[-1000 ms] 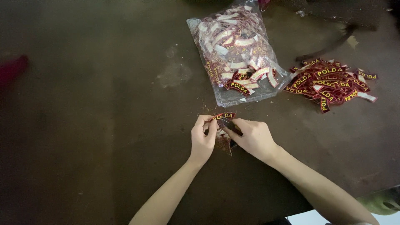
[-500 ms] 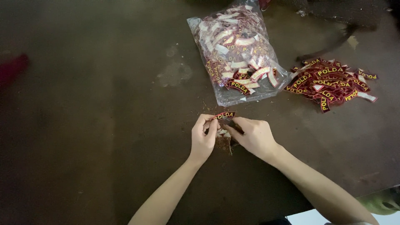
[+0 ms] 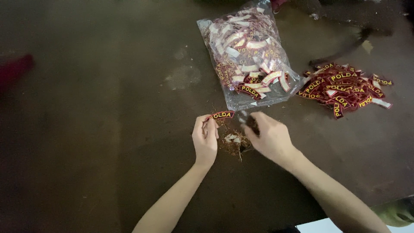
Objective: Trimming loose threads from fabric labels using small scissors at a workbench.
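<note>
Holding a small curved patch (image 3: 222,115), dark red with yellow letters, the left hand (image 3: 205,140) pinches it by one end between its fingertips. The patch sticks out to the right, just above the dark table (image 3: 95,129). The right hand (image 3: 271,137) is close beside it, with the fingers curled around something small and dark. It is blurry, so I cannot tell what that thing is.

Between the two hands, on the table, sits a little heap of thread scraps (image 3: 235,143), brownish and fuzzy, with a few white bits in it.

Just past the hands lies a clear plastic bag (image 3: 248,56) stuffed with more patches, some showing red fronts and some white backs. To the right of the bag, a loose pile of patches (image 3: 345,86) rests on the table, red and yellow, well apart from the hands.

At the far left edge is a red blur (image 3: 15,71).
</note>
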